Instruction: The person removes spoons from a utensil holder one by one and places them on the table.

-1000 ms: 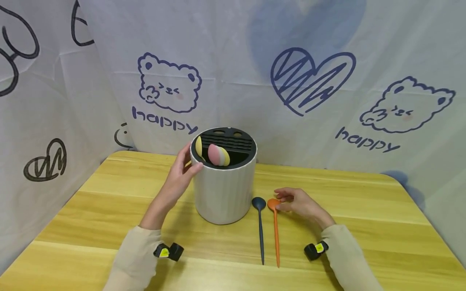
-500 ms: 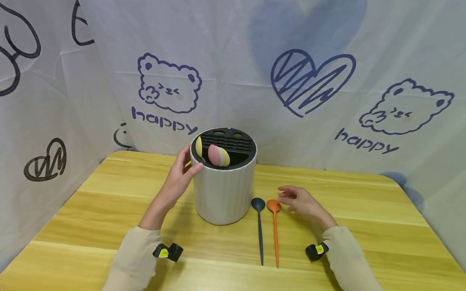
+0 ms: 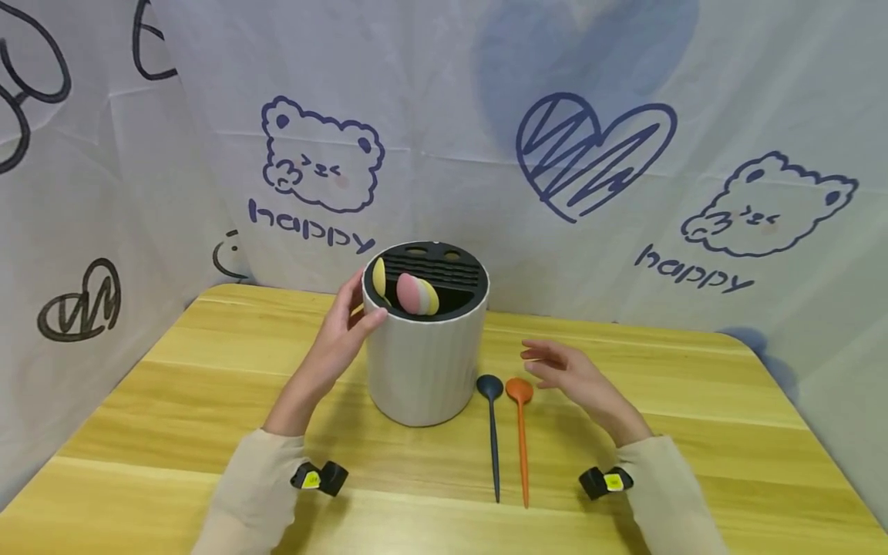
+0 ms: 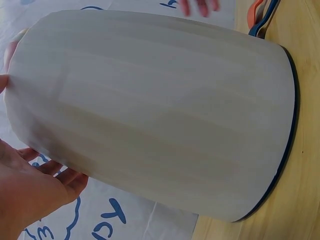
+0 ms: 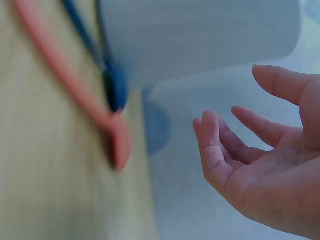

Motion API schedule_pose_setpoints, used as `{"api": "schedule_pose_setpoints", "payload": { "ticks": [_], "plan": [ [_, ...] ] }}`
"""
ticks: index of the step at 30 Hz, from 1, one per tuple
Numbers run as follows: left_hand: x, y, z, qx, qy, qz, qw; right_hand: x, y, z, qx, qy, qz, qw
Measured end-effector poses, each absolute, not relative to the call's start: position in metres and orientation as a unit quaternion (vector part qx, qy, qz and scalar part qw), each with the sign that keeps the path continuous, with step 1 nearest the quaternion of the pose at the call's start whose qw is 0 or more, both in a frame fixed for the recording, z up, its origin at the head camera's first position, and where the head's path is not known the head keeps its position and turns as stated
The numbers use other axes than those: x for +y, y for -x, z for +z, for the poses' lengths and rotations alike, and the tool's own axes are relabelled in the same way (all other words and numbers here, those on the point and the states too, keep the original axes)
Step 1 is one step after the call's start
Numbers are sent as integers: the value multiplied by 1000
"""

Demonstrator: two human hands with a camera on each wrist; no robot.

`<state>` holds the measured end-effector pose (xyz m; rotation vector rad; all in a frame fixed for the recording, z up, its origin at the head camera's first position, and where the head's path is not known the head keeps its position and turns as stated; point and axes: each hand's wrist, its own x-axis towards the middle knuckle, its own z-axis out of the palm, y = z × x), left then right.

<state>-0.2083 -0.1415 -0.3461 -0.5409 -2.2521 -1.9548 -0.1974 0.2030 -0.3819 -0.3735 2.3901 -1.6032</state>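
A person's left hand (image 3: 333, 344), thumb and fingers curled round the left rim, apparently steadies a white utensil holder (image 3: 425, 370); the right hand (image 3: 572, 378), empty, fingers apart, hovers near the orange spoon (image 3: 519, 391), right of the navy spoon (image 3: 489, 387).

My left sleeve (image 3: 253, 482) and right sleeve (image 3: 669, 489): long, plain cream-beige, cloth lightly creased. Boxy black camera (image 3: 333, 479) at left cuff, matching black unit (image 3: 593, 483) at right cuff; each with small yellow label, print too small to read. Both my hands (image 3: 577, 379) bare.
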Motion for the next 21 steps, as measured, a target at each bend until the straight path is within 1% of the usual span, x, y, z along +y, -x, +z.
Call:
{"api": "schedule_pose_setpoints", "payload": {
  "ticks": [6, 15, 21],
  "plan": [
    [-140, 208, -346, -740, 182, -646, 55, 191, 180, -360, 798, 122, -582, 97],
    [-135, 211, -346, -739, 188, -646, 48, 177, 156, -342, 794, 123, -593, 50],
    [-140, 210, -346, -741, 183, -644, 51, 158, 147, -325, 805, 148, -574, 19]
  ]
}}
